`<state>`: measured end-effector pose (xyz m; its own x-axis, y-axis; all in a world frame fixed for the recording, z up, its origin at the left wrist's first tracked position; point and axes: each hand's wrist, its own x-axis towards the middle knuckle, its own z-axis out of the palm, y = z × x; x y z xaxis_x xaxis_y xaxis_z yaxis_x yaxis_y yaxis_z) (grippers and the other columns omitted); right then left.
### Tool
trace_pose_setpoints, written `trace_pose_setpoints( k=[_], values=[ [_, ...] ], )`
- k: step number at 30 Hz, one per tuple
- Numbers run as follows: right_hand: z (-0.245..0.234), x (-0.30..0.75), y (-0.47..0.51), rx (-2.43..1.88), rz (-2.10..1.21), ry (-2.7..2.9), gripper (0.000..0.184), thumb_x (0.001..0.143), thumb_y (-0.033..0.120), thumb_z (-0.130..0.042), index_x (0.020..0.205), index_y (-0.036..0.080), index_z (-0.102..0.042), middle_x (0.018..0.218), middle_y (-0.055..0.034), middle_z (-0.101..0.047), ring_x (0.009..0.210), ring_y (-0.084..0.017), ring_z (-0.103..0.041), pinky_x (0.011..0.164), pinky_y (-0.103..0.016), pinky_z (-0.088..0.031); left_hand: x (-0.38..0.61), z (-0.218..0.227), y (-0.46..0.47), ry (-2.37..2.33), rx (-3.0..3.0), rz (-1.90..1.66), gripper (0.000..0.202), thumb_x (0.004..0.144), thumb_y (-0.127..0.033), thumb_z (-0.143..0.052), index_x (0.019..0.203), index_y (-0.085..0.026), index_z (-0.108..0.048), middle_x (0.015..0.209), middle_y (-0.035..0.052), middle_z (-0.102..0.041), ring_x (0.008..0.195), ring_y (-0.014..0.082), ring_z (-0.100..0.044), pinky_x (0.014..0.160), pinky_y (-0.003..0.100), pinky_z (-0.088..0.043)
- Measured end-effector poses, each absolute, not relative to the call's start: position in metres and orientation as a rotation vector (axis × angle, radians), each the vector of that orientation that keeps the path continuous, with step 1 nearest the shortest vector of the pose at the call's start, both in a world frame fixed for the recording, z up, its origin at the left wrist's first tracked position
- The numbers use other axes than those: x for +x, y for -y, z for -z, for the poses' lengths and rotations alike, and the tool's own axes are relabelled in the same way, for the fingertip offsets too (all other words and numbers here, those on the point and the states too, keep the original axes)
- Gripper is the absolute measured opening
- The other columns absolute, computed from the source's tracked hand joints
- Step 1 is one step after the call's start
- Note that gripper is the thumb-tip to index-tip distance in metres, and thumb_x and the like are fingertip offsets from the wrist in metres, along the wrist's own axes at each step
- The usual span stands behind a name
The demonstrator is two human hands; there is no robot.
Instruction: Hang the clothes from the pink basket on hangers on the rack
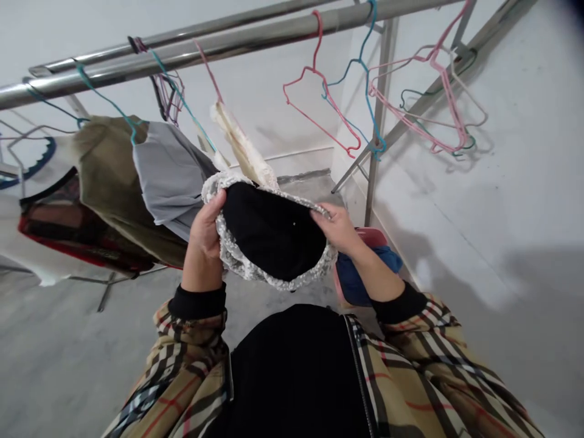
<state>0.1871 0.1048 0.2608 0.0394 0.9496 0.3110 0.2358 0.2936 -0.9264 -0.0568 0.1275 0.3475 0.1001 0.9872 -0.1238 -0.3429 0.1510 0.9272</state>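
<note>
Your hands (207, 228) grasp a white-edged garment (278, 234), apparently unhung; clothes (112, 167) hang at nine o'clock, bare hangers (314, 59) at one.

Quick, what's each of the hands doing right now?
Left hand: closed on the left edge of a black-and-white garment.
Right hand: closed, pinching the same garment's upper right edge.

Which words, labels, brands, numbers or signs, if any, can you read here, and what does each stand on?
No readable text shows.
Black-and-white garment in the left hand and right hand: no lettering visible, only a tiny pale speck.
Red-trimmed sheer garment: faint marks, too blurred to tell whether they are letters.
</note>
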Motion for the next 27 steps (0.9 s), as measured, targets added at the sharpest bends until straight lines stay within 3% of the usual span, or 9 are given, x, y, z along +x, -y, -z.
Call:
trace_pose_setpoints(
  k=[6,11,14,17,19,24,27],
  values=[
    [-0.325,0.180,-0.129,-1.031,-0.886,1.282,0.020,0.078,0.033,-0.063,0.091,0.019,-0.069,0.078,0.0003,-0.066,0.079,-0.016,-0.063,0.075,-0.029,-0.050,-0.107,-0.343,-0.148,-1.207,1.387,-0.956,0.037,0.068,-0.040,-0.071,0.093,-0.013,-0.068,0.073,0.0042,-0.072,0.075,0.0242,-0.069,0.072,0.035,-0.057],
    [-0.352,0.157,-0.138,-1.032,-0.995,1.254,0.017,0.074,0.025,-0.065,0.089,0.017,-0.070,0.074,-0.0001,-0.067,0.074,-0.015,-0.064,0.074,-0.029,-0.052,-0.136,-0.329,-0.157,-1.587,2.126,-0.564,0.038,0.074,-0.038,-0.058,0.099,-0.011,-0.069,0.090,0.0093,-0.072,0.087,0.0293,-0.066,0.081,0.037,-0.050],
    [-0.355,0.149,-0.135,-1.036,-0.995,1.278,0.018,0.073,0.023,-0.066,0.089,0.016,-0.071,0.078,-0.0017,-0.069,0.077,-0.015,-0.065,0.075,-0.029,-0.052,-0.143,-0.328,-0.153,-1.793,2.289,-0.374,0.043,0.076,-0.032,-0.053,0.114,-0.016,-0.065,0.102,0.0108,-0.072,0.096,0.0314,-0.065,0.085,0.038,-0.048],
    [-0.355,0.143,-0.130,-1.029,-0.984,1.341,0.019,0.073,0.025,-0.067,0.089,0.016,-0.072,0.081,-0.0025,-0.070,0.078,-0.015,-0.065,0.074,-0.029,-0.051,-0.147,-0.324,-0.147,-1.901,2.311,-0.255,0.040,0.076,-0.031,-0.056,0.113,-0.022,-0.066,0.101,0.0110,-0.072,0.099,0.0339,-0.065,0.087,0.040,-0.048],
    [-0.355,0.136,-0.126,-1.014,-0.970,1.424,0.018,0.075,0.026,-0.066,0.089,0.015,-0.073,0.078,-0.0020,-0.069,0.076,-0.014,-0.064,0.073,-0.029,-0.049,-0.147,-0.317,-0.144,-1.851,2.322,-0.311,0.040,0.073,-0.026,-0.061,0.112,-0.023,-0.067,0.107,0.0109,-0.071,0.103,0.0342,-0.064,0.092,0.042,-0.046],
    [-0.353,0.108,-0.121,-0.960,-0.855,1.812,0.019,0.079,0.025,-0.061,0.088,0.017,-0.075,0.074,-0.0001,-0.068,0.076,-0.014,-0.062,0.075,-0.028,-0.047,-0.113,-0.298,-0.135,-1.117,2.157,-0.844,0.068,0.061,-0.021,-0.077,0.126,-0.019,-0.058,0.130,0.0121,-0.060,0.121,0.0307,-0.054,0.107,0.040,-0.038],
    [-0.351,0.097,-0.121,-0.930,-0.751,2.058,0.021,0.082,0.024,-0.058,0.094,0.020,-0.075,0.076,0.0003,-0.069,0.076,-0.014,-0.062,0.073,-0.026,-0.047,-0.082,-0.287,-0.128,-0.906,1.954,-1.008,0.048,0.068,-0.027,-0.075,0.113,-0.016,-0.064,0.116,0.0102,-0.068,0.111,0.0283,-0.059,0.102,0.038,-0.042]
  ],
)
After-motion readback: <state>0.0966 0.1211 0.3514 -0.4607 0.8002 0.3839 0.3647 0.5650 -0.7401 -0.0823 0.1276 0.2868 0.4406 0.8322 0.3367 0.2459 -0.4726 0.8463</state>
